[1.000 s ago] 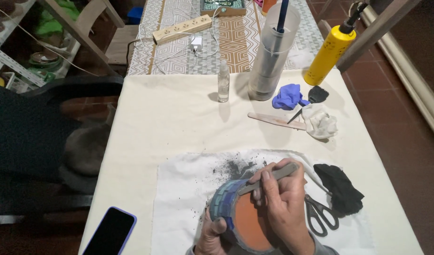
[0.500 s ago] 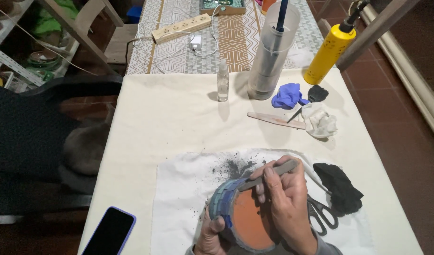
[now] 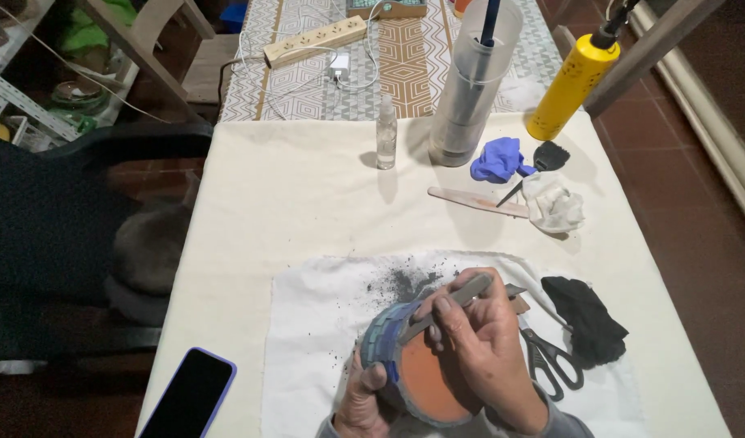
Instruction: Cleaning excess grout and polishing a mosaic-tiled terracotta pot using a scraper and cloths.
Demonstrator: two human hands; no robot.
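The left hand grips a clay pot over a white cloth while the right hand, fingers closed, presses a grey tool against its tiled side.

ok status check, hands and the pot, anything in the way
Left hand grips mosaic pot, tilted on white cloth. Right hand holds flat tool against its rim. Scissors lie beside, apart.

A home craft corner: cloth-covered table, tiled floor, power strip, cluttered shelf.
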